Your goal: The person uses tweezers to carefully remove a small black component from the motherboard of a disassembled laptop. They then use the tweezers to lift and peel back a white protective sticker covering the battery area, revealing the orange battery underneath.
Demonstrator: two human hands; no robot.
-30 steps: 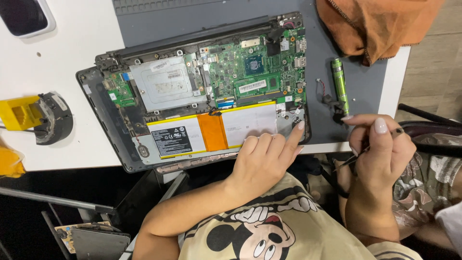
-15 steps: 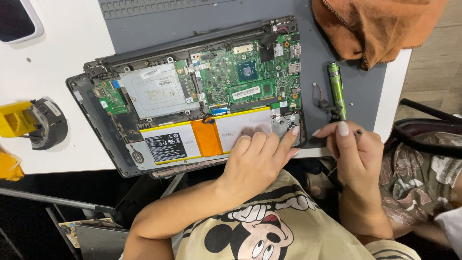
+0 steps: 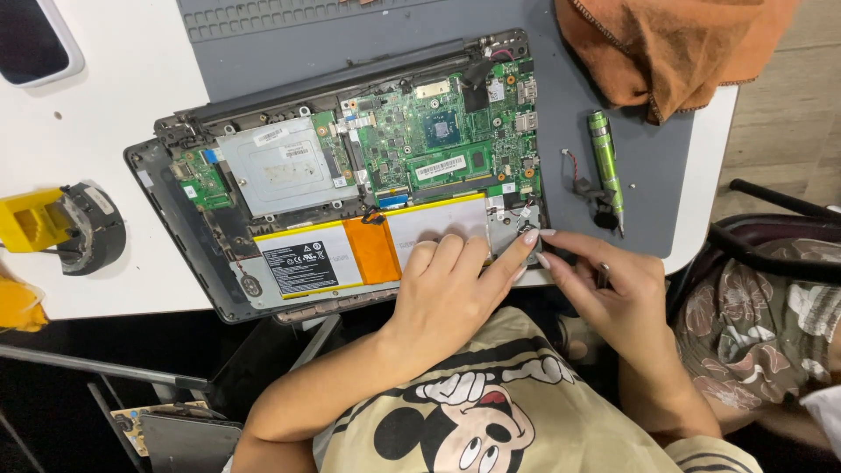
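a white bench (image 3: 105, 131) is seen from above, with a grey mat (image 3: 368, 44) laid across it. on the mat an opened laptop (image 3: 350, 193) is set, its green circuit board and flat white-and-orange battery (image 3: 368, 250) exposed. an orange cloth (image 3: 674, 48) is bunched beyond the laptop's far right corner. a yellow and black tool (image 3: 61, 223) is placed to the left of the laptop. the left hand (image 3: 451, 293) is rested flat on the right part of the battery, fingers loosely spread, with the index finger stretched to the laptop's near right corner; nothing is gripped by it. the right hand (image 3: 613, 293) is held just right of that corner, fingers partly curled around a small dark object (image 3: 603, 275) whose kind cannot be told. a green screwdriver (image 3: 606, 166) is laid on the mat, right of the laptop.
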